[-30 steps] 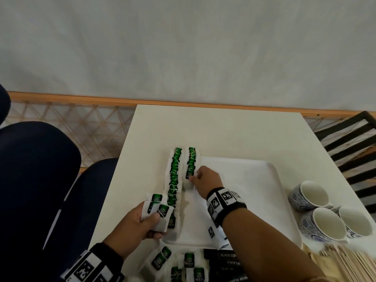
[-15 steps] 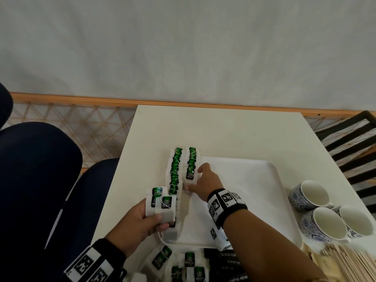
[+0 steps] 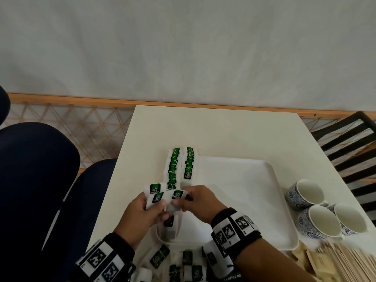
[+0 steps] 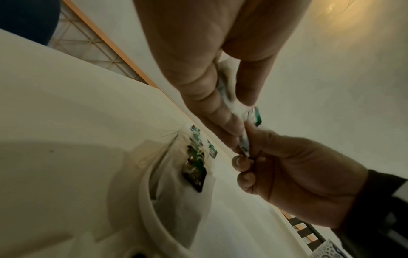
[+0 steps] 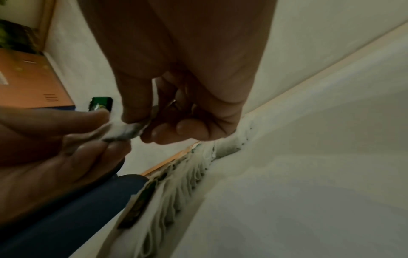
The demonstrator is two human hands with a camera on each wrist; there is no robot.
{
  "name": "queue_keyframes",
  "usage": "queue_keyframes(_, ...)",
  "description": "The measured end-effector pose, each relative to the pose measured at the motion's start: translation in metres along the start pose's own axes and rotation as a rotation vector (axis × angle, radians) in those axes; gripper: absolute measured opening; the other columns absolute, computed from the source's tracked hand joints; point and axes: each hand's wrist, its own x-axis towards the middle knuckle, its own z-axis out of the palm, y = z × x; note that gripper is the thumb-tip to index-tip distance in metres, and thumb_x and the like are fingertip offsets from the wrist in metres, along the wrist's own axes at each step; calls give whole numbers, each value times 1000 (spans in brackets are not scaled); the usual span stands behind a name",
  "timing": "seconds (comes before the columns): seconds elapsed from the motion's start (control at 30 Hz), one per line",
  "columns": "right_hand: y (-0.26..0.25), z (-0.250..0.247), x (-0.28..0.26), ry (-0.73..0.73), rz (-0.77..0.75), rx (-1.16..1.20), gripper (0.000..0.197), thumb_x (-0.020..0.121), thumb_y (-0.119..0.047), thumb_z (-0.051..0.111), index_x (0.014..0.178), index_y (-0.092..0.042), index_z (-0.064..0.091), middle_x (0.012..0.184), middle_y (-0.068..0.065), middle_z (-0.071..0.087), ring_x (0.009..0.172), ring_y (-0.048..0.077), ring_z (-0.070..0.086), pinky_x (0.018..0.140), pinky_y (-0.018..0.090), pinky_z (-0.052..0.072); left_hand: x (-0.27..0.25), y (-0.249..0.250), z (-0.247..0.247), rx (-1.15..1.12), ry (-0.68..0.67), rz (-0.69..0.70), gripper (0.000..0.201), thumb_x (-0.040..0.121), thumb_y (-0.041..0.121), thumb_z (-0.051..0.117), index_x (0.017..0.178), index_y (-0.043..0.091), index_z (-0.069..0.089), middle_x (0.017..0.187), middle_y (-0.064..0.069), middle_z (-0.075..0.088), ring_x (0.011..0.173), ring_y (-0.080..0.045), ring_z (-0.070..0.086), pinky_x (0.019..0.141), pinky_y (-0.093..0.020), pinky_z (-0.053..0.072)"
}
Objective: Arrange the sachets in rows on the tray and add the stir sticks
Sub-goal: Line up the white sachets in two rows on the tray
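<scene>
Head view: cups beside tray.

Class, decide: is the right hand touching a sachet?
Touching. Right wrist view: the right hand pinches a white sachet between thumb and finger.

Both forearms are bare, and each wrist wears a black band with white panels printed with black square-pattern markers. On the left hand the band shows two such marker panels side by side across the back of the wrist, with a further dark, bluish marker panel toward its near edge. On the right hand the band carries about three marker panels wrapping round the wrist, and a white block with another small marker hangs at its underside; the fingers are bare, without gloves.
</scene>
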Motion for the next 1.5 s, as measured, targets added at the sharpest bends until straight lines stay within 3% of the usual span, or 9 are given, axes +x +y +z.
queue_keyframes(0.13, 11, -14, 9, 201, 101, -132, 32, 89, -38, 65, 81, -8, 67, 76, 4, 67, 72, 19, 60, 66, 29, 48, -3, 1, -4, -37, 72, -28, 18, 98, 16, 49, 107, 6, 61, 94, -23, 70, 87, -35, 71, 67, -31, 60)
queue_keyframes(0.37, 17, -22, 32, 253, 281, -283, 43, 91, -37, 62, 59, -18, 41, 61, -5, 46, 56, 9, 43, 47, 18, 28, -3, -6, -9, 39, 98, -28, 17, 97, 15, 53, 103, 3, 63, 92, -18, 69, 80, -28, 71, 69, -33, 57)
queue_keyframes(0.6, 16, -14, 48, 254, 340, -309, 29, 86, -41, 67, 76, -16, 54, 76, -2, 57, 69, 16, 52, 55, 24, 39, -5, -5, -11, 51, 125, -22, 15, 97, 14, 52, 99, 7, 65, 80, -8, 72, 81, -30, 70, 72, -37, 57)
queue_keyframes(0.77, 15, -15, 42, 350, 367, -185, 41, 79, -45, 75, 93, -19, 45, 82, -4, 52, 68, 11, 47, 58, 26, 40, -6, -6, -12, 46, 128, -27, 15, 97, 13, 52, 99, 10, 66, 80, -9, 72, 79, -30, 69, 72, -38, 56)
queue_keyframes(0.93, 15, -16, 35, 280, 348, -156, 63, 69, -41, 85, 107, -18, 39, 90, -1, 53, 84, 19, 53, 68, 30, 44, -7, -8, -14, 65, 68, -51, 16, 96, 5, 52, 104, 9, 65, 89, -13, 74, 83, -30, 70, 70, -32, 58)
queue_keyframes(1.23, 0, -12, 25, 361, 182, -225, 43, 83, -53, 67, 96, -16, 47, 75, -5, 53, 66, 11, 49, 59, 25, 42, -7, -1, -10, 98, 20, -15, 18, 92, -2, 54, 104, 7, 63, 94, -14, 74, 89, -31, 71, 73, -32, 59)
queue_keyframes(1.33, -15, -2, 9, 218, 21, -126, 45, 86, -59, 59, 86, -14, 62, 76, -4, 62, 68, 10, 55, 70, 29, 51, -6, -3, -12, 71, 26, -17, 19, 91, -3, 56, 106, 7, 63, 99, -16, 73, 92, -33, 70, 77, -37, 58)
queue_keyframes(1.4, -19, 8, -2, 102, -14, -42, 32, 83, -52, 67, 94, -22, 68, 82, -9, 66, 75, 6, 61, 73, 22, 53, -5, -4, -11, 66, 11, -21, 22, 89, -5, 57, 107, 7, 63, 100, -18, 72, 95, -35, 69, 79, -40, 58)
queue_keyframes(1.5, -18, 19, -8, 123, -33, 41, 30, 84, -46, 71, 107, -27, 69, 90, -9, 69, 82, 7, 65, 81, 23, 54, -8, -3, -6, 98, -42, -14, 30, 90, -8, 54, 111, 12, 62, 101, -16, 72, 95, -33, 69, 76, -36, 59)
